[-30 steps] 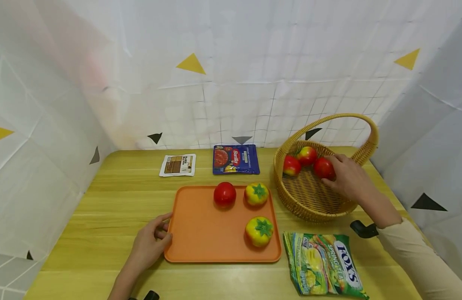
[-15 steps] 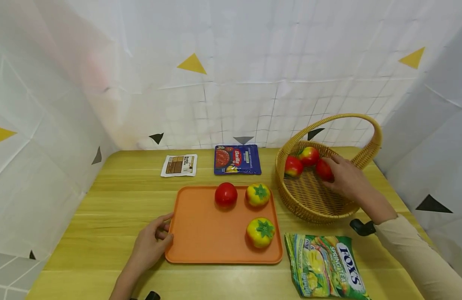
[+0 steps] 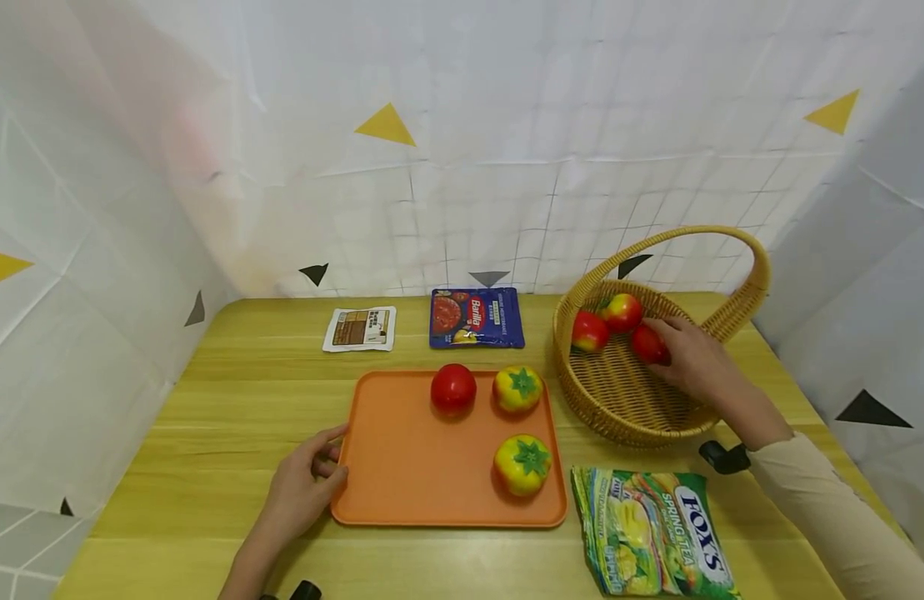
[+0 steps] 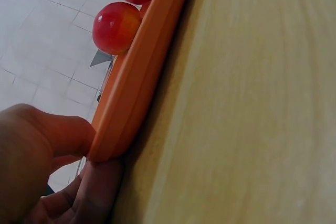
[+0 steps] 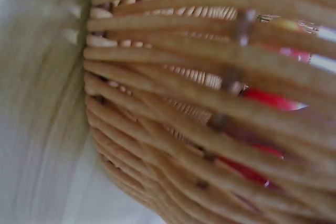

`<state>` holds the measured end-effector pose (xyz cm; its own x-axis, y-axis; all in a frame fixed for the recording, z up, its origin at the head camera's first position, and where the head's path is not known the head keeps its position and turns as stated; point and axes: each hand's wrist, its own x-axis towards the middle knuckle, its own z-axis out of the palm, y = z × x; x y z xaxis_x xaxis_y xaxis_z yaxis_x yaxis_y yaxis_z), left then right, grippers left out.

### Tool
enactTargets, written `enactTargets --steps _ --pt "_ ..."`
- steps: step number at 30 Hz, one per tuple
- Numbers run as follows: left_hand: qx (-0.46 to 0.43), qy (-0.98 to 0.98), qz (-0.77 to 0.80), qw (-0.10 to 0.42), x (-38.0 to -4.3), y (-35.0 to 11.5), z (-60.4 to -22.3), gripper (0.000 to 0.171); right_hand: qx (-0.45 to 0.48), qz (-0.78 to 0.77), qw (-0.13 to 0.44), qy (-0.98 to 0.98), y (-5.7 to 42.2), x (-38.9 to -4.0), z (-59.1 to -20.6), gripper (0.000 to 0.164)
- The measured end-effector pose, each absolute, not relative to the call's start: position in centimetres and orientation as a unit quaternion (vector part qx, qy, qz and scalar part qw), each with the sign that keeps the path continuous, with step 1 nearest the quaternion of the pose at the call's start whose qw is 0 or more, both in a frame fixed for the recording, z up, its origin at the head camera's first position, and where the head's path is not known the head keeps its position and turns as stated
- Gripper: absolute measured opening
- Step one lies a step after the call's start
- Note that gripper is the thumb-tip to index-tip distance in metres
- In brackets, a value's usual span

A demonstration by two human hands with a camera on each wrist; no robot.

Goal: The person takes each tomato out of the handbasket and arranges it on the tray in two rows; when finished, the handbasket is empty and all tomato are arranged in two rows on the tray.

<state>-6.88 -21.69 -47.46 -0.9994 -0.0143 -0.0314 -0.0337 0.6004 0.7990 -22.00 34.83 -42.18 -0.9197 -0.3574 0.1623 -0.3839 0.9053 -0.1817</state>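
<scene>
My left hand pinches the left rim of an orange tray; the left wrist view has the thumb on one side of the rim and fingers beneath. On the tray's right half sit a red tomato and two yellow-red ones with green star-shaped tops, a far tomato and a near tomato. Inside a wicker basket, my right hand holds a red tomato. Two more red-yellow fruits lie beside it, one fruit at left, another fruit behind. The basket's weave mostly hides the right wrist view.
A tall handle arches over the basket. In front of the basket lies a green Fox's candy bag. Along the table's back edge are a blue Barilla pouch and a small white-edged packet. White sheeting surrounds the table.
The right hand and the red tomato shift slightly within the basket. My left hand stays on the tray rim. The whole head view drifts a little.
</scene>
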Motion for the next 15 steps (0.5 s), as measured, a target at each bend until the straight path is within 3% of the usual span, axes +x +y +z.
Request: enactTargets --steps 15 --pt "-0.01 0.89 0.456 0.006 -6.8 -21.8 -47.4 0.058 0.179 0.116 0.094 -0.972 34.1 -19.6 -40.3 0.073"
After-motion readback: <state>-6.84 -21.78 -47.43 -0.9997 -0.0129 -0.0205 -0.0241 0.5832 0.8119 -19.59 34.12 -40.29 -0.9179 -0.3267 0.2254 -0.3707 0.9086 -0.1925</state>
